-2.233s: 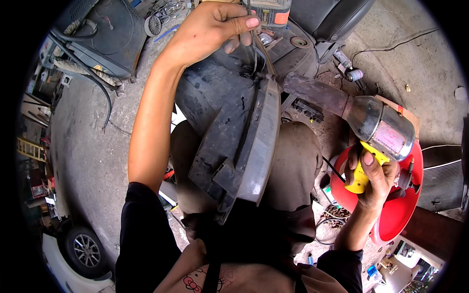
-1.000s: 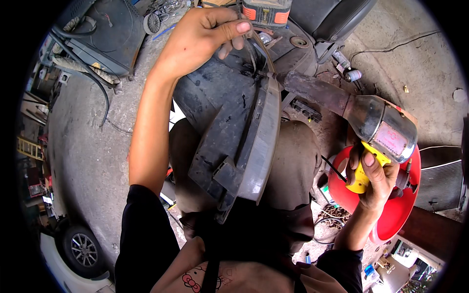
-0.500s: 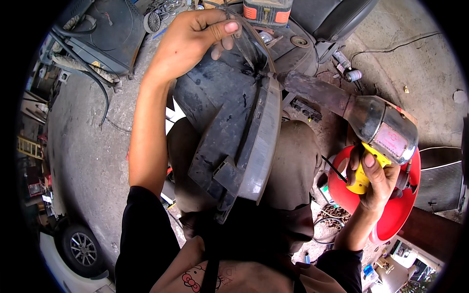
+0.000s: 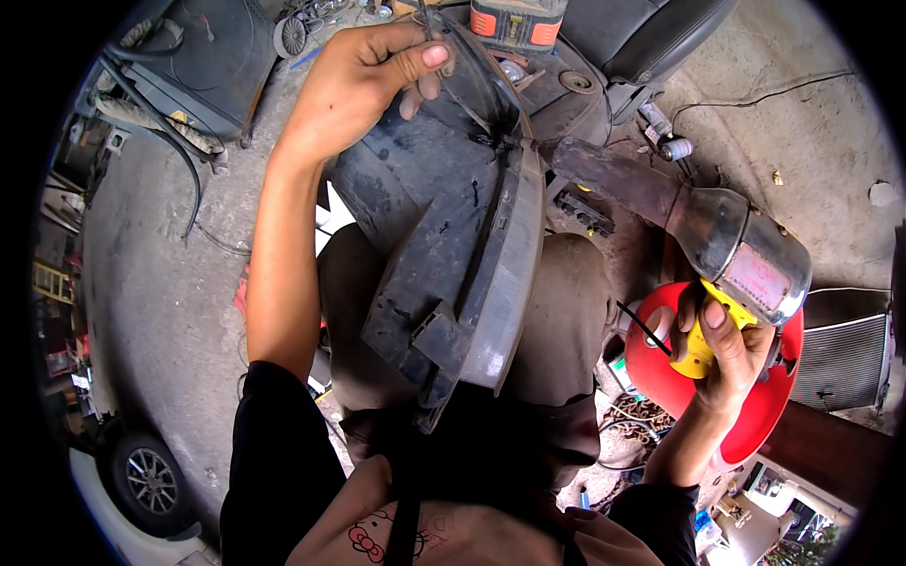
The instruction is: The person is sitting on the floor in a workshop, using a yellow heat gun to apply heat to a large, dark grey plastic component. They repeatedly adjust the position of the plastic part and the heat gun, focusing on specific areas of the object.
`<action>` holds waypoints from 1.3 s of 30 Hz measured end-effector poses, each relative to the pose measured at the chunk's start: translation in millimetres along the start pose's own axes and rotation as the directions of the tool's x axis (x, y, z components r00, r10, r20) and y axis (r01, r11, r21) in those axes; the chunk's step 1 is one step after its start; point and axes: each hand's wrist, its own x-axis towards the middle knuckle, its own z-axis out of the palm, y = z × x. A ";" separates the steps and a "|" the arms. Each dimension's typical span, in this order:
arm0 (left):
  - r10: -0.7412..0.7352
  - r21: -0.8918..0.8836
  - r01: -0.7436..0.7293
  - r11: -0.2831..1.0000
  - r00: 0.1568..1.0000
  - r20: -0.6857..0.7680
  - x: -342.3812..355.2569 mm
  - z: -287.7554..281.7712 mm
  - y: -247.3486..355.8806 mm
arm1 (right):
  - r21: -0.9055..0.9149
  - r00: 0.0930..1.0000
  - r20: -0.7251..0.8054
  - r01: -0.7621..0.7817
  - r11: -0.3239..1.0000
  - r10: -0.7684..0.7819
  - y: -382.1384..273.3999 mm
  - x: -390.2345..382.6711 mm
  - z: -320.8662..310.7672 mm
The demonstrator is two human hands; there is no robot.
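Observation:
My left hand (image 4: 354, 90) is closed in a pinch, high over a black plastic car part (image 4: 415, 241). From its fingers a thin dark rod (image 4: 469, 109) slants down to a dark, glossy spot near the part's far end. The part lies across my knees and has a long grey strip along its right side. My right hand (image 4: 727, 354) is wrapped round the yellow handle of a heat gun (image 4: 731, 236). The gun's long, discoloured metal nozzle (image 4: 604, 170) points left, its tip close beside that same spot. Whether the tip touches the part I cannot tell.
A red round container (image 4: 764, 396) stands below the heat gun. Ahead are a black and red box (image 4: 517, 24) and a black seat (image 4: 651, 38). A finned panel (image 4: 840, 363) leans at the right; a car wheel (image 4: 151, 479) shows at lower left.
My left hand has shifted slightly left and down with the rod. The heat gun's nozzle stays at nearly the same place by the spot.

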 end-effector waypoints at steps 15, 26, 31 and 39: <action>-0.014 0.025 0.014 1.000 1.000 -0.004 1.7 4.3 4.9 | -0.019 1.000 -0.005 0.009 1.000 -0.009 0.9 -1.5 -0.1; -0.016 -0.039 0.016 0.999 1.000 0.004 4.6 6.4 5.0 | 0.056 1.000 -0.028 -0.008 0.998 0.010 -0.8 -2.0 -0.5; -0.016 -0.061 0.016 0.998 1.000 0.000 4.2 7.0 3.2 | 0.076 0.999 -0.044 -0.025 0.997 0.028 -1.8 -3.3 -0.6; -0.012 -0.072 0.011 0.997 1.000 -0.017 3.3 8.9 1.7 | 0.076 0.999 -0.041 -0.017 0.997 0.020 -1.7 -3.2 -0.3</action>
